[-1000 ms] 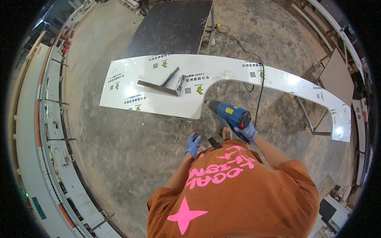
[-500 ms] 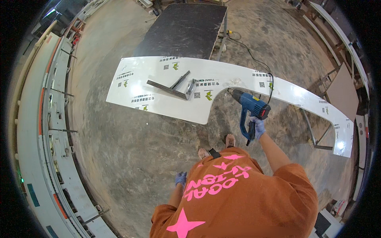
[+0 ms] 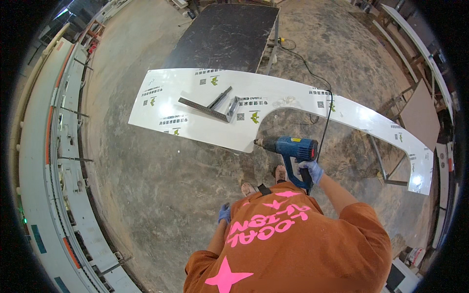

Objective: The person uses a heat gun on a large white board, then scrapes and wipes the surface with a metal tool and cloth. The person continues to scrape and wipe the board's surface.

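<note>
In my right hand, gloved in pale blue-purple, is the handle of a blue heat gun. Its nozzle points left, close to the lower corner of the inner curve of a white curved panel. My left hand, also gloved, hangs beside the brown shirt with loosely bent fingers and nothing visible in it. On the wide left end of the panel lies a dark metal angle tool, probably a square.
A dark board lies behind the panel. The black cord runs from the heat gun across the panel towards the back. Long machinery lines the left side. At the right leans a tan board.
The heat gun swung down and left, from the top of the inner curve to its lower left corner, with my right hand still round the handle. My left hand rose slightly.
</note>
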Demonstrator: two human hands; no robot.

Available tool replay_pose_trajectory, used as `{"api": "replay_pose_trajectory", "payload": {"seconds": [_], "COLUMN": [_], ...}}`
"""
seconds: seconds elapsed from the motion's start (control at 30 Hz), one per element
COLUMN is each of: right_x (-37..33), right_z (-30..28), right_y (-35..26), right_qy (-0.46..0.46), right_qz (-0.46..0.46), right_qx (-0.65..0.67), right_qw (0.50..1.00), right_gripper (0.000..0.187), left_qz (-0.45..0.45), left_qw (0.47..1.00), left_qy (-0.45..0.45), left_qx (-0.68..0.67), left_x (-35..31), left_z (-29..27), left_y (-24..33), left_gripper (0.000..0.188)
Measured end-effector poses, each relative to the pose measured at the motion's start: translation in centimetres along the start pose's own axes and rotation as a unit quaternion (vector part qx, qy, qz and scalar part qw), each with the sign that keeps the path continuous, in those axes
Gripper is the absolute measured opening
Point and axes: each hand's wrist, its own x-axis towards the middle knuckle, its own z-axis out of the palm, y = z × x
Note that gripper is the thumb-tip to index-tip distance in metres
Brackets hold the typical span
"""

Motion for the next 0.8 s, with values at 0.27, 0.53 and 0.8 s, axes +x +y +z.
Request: {"api": "replay_pose_trajectory", "payload": {"seconds": [0.27,0.53,0.8], "right_x": [3.8,3.2,0.8], "right_z": [-0.5,-1.8,-1.9], "right_y": [-2.0,-2.0,-0.6], "right_qy": [0.093,0.064,-0.017], "right_qz": [-0.076,-0.038,0.011], "right_qx": [0.143,0.2,0.081], "right_qw": [0.982,0.977,0.996], "right_gripper": [0.024,0.031,0.034], "left_qz": [0.009,-0.061,-0.025], "left_qw": [1.0,0.997,1.0], "left_qy": [0.009,0.007,-0.006], "left_qx": [-0.01,-0.048,-0.006], "left_x": [-0.3,-2.2,-3.4], "left_z": [-0.3,-0.5,-0.8], "left_y": [-2.8,-1.0,1.3], "left_gripper": [0.039,0.038,0.04]}}
